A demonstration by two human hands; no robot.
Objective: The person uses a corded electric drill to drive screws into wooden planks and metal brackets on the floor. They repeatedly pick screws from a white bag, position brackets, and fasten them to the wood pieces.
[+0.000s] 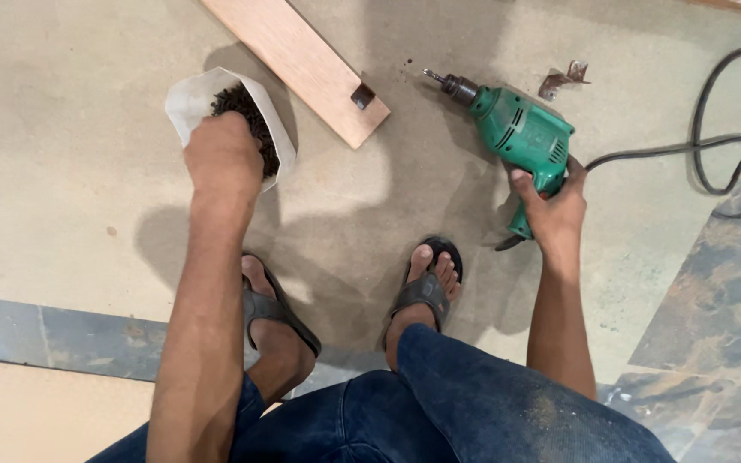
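Drill (pixel 521 133) in right grip (pixel 552 206) — handle enclosed.

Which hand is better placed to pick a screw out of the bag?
Left. The left hand is already in the white bag of dark screws, while the right hand grips the green drill.

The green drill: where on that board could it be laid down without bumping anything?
Bare board lies left of the bag of dark screws that the left hand reaches into. Another free patch sits between the wooden plank and the feet. It is crowded around the green drill in the right hand, near the black cord and metal scrap.
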